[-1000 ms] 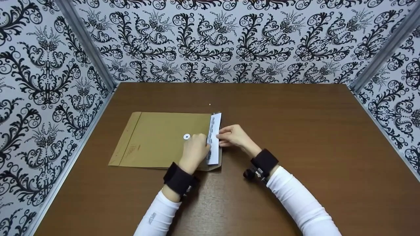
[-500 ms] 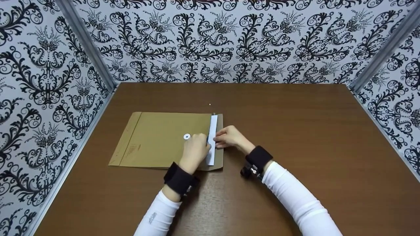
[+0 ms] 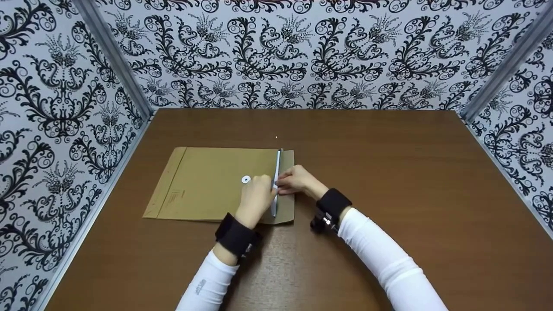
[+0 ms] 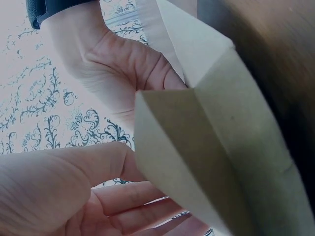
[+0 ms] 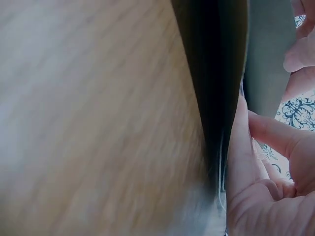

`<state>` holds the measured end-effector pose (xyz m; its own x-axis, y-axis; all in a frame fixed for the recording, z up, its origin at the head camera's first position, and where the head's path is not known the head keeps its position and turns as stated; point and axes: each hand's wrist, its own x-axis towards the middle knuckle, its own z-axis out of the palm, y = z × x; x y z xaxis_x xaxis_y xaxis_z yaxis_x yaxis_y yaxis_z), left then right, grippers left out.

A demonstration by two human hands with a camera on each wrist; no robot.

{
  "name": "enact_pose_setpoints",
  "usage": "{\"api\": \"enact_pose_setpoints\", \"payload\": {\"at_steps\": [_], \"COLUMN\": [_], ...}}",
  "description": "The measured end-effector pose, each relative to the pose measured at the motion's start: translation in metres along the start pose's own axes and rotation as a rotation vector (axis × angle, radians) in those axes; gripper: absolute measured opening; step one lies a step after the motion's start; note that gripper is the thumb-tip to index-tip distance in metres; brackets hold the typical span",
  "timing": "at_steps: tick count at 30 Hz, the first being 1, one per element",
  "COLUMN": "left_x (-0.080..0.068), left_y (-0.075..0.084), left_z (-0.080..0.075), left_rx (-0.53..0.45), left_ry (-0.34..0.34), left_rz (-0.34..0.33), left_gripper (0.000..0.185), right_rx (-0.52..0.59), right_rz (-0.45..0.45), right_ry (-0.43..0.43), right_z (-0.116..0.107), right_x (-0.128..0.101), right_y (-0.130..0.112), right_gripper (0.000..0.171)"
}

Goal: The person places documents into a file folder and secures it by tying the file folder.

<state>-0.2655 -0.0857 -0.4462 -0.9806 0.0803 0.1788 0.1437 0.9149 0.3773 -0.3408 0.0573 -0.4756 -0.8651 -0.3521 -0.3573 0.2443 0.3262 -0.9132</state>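
Even, bright head view; wrist views blurred.

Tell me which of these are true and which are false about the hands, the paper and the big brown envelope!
1. The envelope lies flat on a brown table. True.
2. The white paper sticks far out of the envelope. False: only a thin strip shows at the envelope's open end.
3. The right hand is at the paper's edge. True.
4. The left hand rests far away on the bare table. False: it is on the envelope, right by the opening.
5. A small white round button sits on the envelope. True.
6. The walls around the table are plain blue. False: they are white with black swirly patterns.
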Motion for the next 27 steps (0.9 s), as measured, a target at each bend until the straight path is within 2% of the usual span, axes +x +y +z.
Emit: {"api": "enact_pose_setpoints", "payload": {"at_steps": [6,12,18,27], "left_x": [-0.001,-0.002,-0.001,0.002], "left_y": [0.000,-0.001,-0.002,-0.005], "left_z": [-0.004,-0.006,-0.007,-0.008], "left_rx": [-0.015,-0.034,-0.055,-0.051], "left_ry": [-0.003,-0.014,-0.027,-0.064], "left_rz": [0.003,0.016,0.016,0.015], "left_gripper": [0.017,0.014,0.013,0.015], "right_rx": [0.037,0.008,0.025,0.003], "right_rz": [0.003,-0.031,-0.056,-0.065], "right_ry": [0.002,0.015,0.017,0.032], "right_z": [0.005,0.011,0.017,0.021], "right_x": [0.001,0.001,0.002,0.005], "right_y": [-0.001,0.000,0.001,0.001], "right_gripper": [0.030,0.024,0.016,0.015]}}
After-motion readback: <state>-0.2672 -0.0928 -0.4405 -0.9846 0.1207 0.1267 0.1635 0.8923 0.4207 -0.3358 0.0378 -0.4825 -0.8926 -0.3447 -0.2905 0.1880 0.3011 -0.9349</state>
